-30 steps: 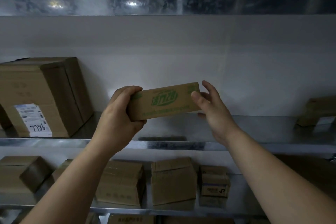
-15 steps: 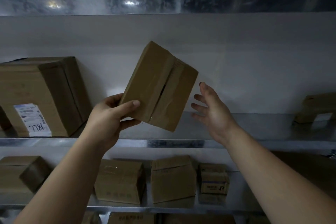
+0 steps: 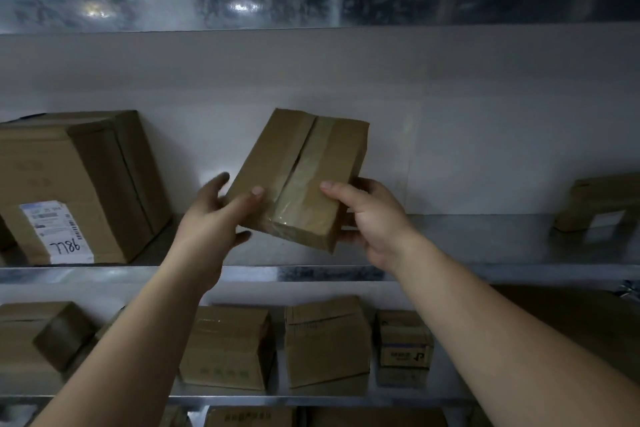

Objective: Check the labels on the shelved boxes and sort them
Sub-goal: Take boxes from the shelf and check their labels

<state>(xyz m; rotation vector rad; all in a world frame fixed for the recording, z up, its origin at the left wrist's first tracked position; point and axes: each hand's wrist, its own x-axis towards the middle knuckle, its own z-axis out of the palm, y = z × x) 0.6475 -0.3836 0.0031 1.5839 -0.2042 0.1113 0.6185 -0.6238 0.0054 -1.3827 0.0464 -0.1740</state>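
Observation:
A small flat cardboard box (image 3: 298,170) with a clear tape strip down its middle hangs tilted in the air above the middle shelf (image 3: 467,239). My left hand (image 3: 211,218) holds its lower left edge, thumb on the taped face and fingers behind. My right hand (image 3: 370,215) grips its lower right corner, thumb on top. Only the plain taped face shows; no label is visible on it.
A large box (image 3: 79,184) with a white label marked 786 stands at the shelf's left. Another labelled box (image 3: 602,204) lies at the far right. The lower shelf (image 3: 311,395) carries several small cardboard boxes (image 3: 325,340). A metal shelf edge (image 3: 311,9) runs overhead.
The box was turned from its green-printed side to its taped face. My right hand, which had let go, has taken hold of the lower right corner again.

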